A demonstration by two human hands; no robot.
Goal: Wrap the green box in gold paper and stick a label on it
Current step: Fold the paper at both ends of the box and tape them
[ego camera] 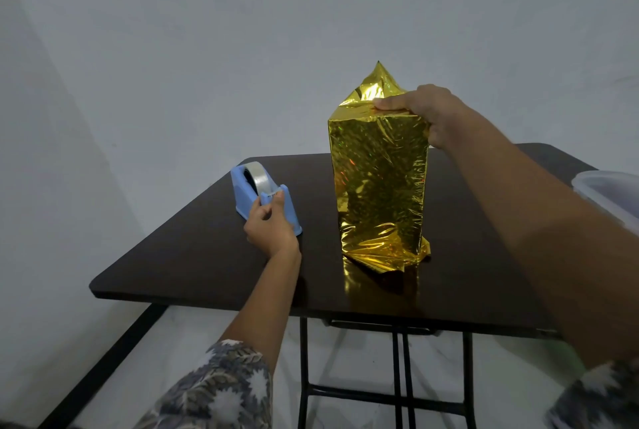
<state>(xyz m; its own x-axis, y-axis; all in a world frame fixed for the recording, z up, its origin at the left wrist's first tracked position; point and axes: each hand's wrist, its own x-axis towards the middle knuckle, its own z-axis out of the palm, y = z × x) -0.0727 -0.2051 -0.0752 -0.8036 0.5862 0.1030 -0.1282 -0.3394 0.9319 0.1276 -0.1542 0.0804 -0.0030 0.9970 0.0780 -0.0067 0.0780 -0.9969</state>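
Observation:
A tall box covered in shiny gold paper (378,183) stands upright near the middle of the dark table (193,256); none of the green box shows. A loose gold flap sticks up behind its top, and crumpled paper spreads out at its base. My right hand (425,110) grips the box's top right edge, thumb pressing folded paper flat on top. My left hand (269,224) is at the front of a blue tape dispenser (247,193) to the left, thumb and fingers pinching the clear tape end at the cutter.
A clear plastic container (608,193) juts in at the right edge, over the table's right side. The table has black folding legs and stands before a plain grey-white wall. A dark strip runs along the floor at lower left.

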